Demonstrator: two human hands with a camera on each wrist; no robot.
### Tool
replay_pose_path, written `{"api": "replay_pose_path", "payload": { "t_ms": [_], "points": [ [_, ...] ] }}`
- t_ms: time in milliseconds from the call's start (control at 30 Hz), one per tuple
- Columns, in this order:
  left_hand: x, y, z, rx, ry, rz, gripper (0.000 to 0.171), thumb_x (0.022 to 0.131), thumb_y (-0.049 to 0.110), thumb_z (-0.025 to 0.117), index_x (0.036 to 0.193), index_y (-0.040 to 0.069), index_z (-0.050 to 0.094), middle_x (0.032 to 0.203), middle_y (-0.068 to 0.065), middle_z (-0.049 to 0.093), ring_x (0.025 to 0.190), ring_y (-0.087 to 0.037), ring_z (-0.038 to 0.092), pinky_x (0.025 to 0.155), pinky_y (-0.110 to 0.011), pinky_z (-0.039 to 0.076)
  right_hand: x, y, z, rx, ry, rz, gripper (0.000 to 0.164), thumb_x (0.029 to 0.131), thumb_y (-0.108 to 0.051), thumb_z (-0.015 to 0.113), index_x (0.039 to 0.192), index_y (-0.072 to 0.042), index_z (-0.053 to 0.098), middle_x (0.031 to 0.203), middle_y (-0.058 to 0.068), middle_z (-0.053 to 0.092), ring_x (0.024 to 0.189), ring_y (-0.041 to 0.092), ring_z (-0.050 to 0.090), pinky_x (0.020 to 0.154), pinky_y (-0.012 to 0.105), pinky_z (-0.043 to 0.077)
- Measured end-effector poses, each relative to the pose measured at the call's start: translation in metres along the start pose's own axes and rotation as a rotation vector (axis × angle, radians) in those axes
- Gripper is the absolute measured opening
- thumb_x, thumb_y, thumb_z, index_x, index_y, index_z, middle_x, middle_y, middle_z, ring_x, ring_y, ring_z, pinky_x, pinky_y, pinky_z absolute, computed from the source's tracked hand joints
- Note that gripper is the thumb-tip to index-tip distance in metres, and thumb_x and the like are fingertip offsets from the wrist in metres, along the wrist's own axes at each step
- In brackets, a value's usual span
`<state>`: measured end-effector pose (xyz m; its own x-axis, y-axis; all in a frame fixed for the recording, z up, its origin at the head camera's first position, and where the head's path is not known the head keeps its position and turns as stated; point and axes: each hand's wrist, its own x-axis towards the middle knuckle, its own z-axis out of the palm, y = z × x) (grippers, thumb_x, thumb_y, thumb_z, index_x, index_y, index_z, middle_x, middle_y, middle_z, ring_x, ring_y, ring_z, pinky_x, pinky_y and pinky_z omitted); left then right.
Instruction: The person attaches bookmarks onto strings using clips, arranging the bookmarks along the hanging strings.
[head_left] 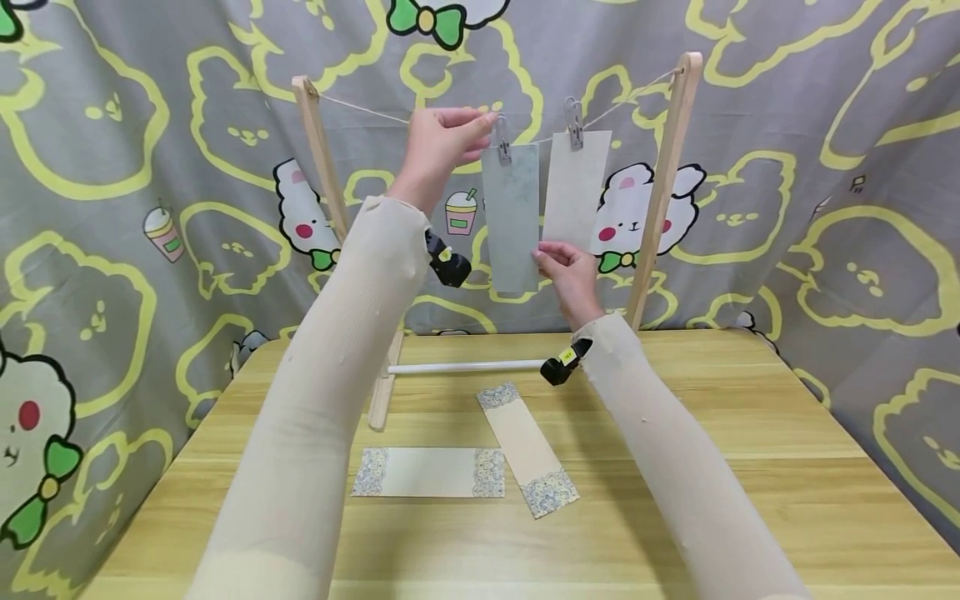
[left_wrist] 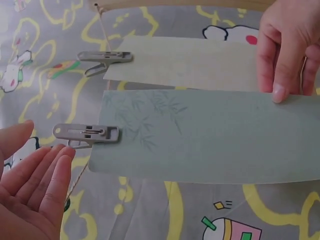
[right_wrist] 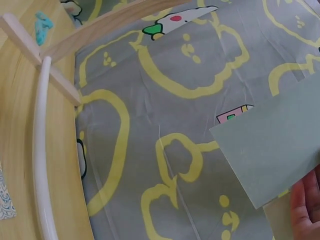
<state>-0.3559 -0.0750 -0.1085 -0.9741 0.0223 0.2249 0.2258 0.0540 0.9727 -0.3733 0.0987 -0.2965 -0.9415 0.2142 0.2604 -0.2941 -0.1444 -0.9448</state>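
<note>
A pale grey-green card [head_left: 513,221] with a faint leaf print hangs from the string by a grey clothespin [left_wrist: 86,132]. Beside that clothespin is my left hand [head_left: 442,154]; in the left wrist view its thumb stands apart from the fingers, and nothing is held between them. My right hand [head_left: 572,275] pinches the lower right edge of the grey-green card, thumb in front. Just to the right hangs a cream card [head_left: 576,179] under a second clothespin [head_left: 574,127], partly behind my right hand.
The string [head_left: 360,110] spans two wooden posts [head_left: 666,179], with a white rod [head_left: 465,367] low between them. Two cards with blue patterned ends, one white [head_left: 429,472] and one cream [head_left: 531,446], lie on the wooden table [head_left: 750,467]. A patterned curtain hangs behind.
</note>
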Motion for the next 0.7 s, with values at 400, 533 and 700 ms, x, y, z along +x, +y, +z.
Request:
{"api": "replay_pose_path", "payload": {
  "t_ms": [400,533,700],
  "points": [
    [-0.017,-0.019,-0.025,0.008,-0.045,0.051,0.029,0.084,0.021,0.073,0.108,0.005,0.07,0.113,-0.008,0.067,0.097,-0.019,0.065,0.085,-0.025,0.052,-0.012,0.007,-0.008,-0.115,-0.063,-0.002,0.023,0.086,-0.01,0.07,0.107,-0.001,0.068,0.094,0.0,0.07,0.084,0.007,0.064,0.082,0.023,0.051],
    [-0.023,-0.027,-0.036,0.042,-0.045,0.022,0.032,0.084,0.024,0.072,0.11,0.007,0.069,0.113,-0.006,0.067,0.098,-0.017,0.065,0.088,-0.026,0.051,-0.017,0.014,-0.014,-0.093,-0.087,-0.026,0.026,0.086,-0.007,0.069,0.109,0.004,0.066,0.095,0.001,0.071,0.085,0.006,0.065,0.082,0.023,0.052],
    [-0.03,-0.043,-0.052,0.036,-0.041,0.017,0.034,0.084,0.023,0.073,0.113,0.004,0.067,0.112,-0.009,0.067,0.097,-0.018,0.064,0.09,-0.029,0.05,-0.028,0.02,-0.022,-0.094,-0.104,-0.012,0.026,0.086,-0.006,0.068,0.11,0.003,0.065,0.094,-0.002,0.071,0.09,0.012,0.066,0.082,0.02,0.051]
  ]
}}
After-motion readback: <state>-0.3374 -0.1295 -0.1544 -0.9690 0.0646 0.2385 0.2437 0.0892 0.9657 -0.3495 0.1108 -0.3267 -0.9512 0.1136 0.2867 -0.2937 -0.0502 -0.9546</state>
